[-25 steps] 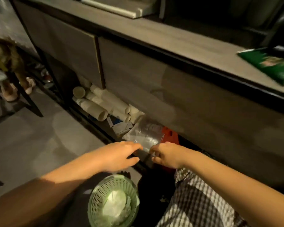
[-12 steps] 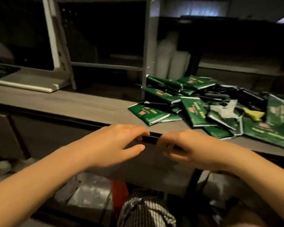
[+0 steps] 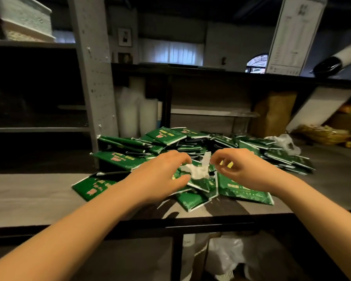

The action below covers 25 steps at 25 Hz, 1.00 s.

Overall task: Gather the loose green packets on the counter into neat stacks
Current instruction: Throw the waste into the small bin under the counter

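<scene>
Left hand (image 3: 162, 175) and right hand (image 3: 239, 169) hover with curled, parted fingers, gripping nothing, over crumpled white paper (image 3: 197, 170); glossy green packets (image 3: 245, 189) lie in a loose heap from the bench (image 3: 28, 195) front edge toward its back.

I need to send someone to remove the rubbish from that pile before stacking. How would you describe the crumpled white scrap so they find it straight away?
Start at the grey wooden counter and its heap of glossy green foil packets. The crumpled white paper scrap lies on the near middle of that heap, between the person's left hand and right hand. It alone is white and wrinkled among flat green rectangles.
</scene>
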Available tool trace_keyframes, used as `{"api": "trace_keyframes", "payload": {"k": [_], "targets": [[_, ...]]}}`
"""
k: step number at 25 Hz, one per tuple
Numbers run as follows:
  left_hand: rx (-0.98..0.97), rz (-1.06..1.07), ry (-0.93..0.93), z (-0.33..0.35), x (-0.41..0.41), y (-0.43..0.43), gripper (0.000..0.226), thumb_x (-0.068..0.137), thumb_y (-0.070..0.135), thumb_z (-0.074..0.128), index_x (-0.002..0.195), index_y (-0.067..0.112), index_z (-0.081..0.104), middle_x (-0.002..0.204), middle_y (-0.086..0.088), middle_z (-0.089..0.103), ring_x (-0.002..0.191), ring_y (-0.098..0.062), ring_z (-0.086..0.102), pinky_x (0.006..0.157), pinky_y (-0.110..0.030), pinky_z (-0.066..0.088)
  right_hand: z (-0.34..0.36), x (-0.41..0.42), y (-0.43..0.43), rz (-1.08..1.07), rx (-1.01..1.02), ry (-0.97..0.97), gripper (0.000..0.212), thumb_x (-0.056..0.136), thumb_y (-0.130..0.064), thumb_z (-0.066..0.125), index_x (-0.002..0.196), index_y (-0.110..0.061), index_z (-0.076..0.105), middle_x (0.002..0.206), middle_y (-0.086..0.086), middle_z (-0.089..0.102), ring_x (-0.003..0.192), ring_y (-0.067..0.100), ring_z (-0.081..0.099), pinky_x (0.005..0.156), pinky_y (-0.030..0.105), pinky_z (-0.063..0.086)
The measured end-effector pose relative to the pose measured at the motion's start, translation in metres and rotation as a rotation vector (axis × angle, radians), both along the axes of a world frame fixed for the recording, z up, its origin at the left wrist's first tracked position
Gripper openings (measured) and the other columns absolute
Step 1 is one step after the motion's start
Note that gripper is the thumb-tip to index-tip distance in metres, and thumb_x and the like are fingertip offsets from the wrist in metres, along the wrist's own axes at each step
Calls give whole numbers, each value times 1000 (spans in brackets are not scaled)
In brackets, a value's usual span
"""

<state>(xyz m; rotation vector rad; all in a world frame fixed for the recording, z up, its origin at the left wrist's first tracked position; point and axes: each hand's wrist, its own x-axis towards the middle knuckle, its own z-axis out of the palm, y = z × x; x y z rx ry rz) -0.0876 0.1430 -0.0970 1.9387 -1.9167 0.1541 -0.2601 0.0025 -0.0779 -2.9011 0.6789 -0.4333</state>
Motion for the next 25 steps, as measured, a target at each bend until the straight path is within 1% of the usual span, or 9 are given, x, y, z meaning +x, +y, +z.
{"api": "trace_keyframes", "payload": {"k": [2,5,8,10,13,16,19,22,25], "targets": [[61,12,-2,-7,-4,-31,54,93,45,47,142,27,31,146,5,33,134,-14,33,109,-32,30,-4,-5,-27,-102,-40,18,20,94,-22,52,113,-23,57,113,-5,57,102,15,56,86,32,49],[172,78,-3,-20,-6,-65,72,91,57,41,150,28,11,158,2,13,144,-18,14,117,-41,15,-18,-4,-58,-217,-69,107,36,93,-26,53,129,-22,51,127,1,50,113,22,53,93,38,47],[252,124,-65,-33,-7,-87,74,91,62,34,150,34,0,160,2,0,147,-19,-2,118,-46,-2,-32,3,-75,-233,-58,153,29,93,-28,52,120,-18,56,119,6,55,106,28,56,89,44,49],[269,113,-60,-37,-6,-96,70,93,58,34,150,35,-1,160,3,-1,147,-19,-3,118,-46,-4,-37,8,-79,-240,-49,168,26,92,-29,52,114,-16,58,112,7,57,100,28,57,85,45,50],[272,93,-30,-37,-3,-108,62,96,51,35,150,34,8,159,6,11,147,-19,5,117,-48,0,-40,12,-86,-238,-36,155,27,90,-30,56,115,-19,58,113,7,57,101,28,57,85,46,50],[237,99,-53,-37,-6,-115,49,98,42,36,146,31,29,154,4,29,143,-19,19,117,-50,7,-43,13,-88,-240,-46,121,26,90,-30,58,115,-25,57,115,3,59,102,26,57,84,45,52],[54,74,35,-38,-9,-116,34,99,31,39,131,28,51,136,5,52,126,-17,45,114,-45,19,-47,16,-90,-264,-90,76,21,91,-30,55,111,-25,58,110,1,63,99,25,60,79,43,54],[-121,26,122,-35,-8,-115,29,98,24,44,122,23,61,119,3,63,110,-18,56,97,-38,42,-47,19,-91,-278,-129,58,16,90,-28,56,106,-25,59,105,0,65,95,25,61,75,40,54],[-231,31,204,-30,-7,-115,29,95,14,49,119,21,64,111,1,67,101,-18,60,88,-32,47,-47,22,-93,-302,-159,32,9,91,-25,55,99,-21,58,99,0,65,91,25,61,73,39,54]]}}
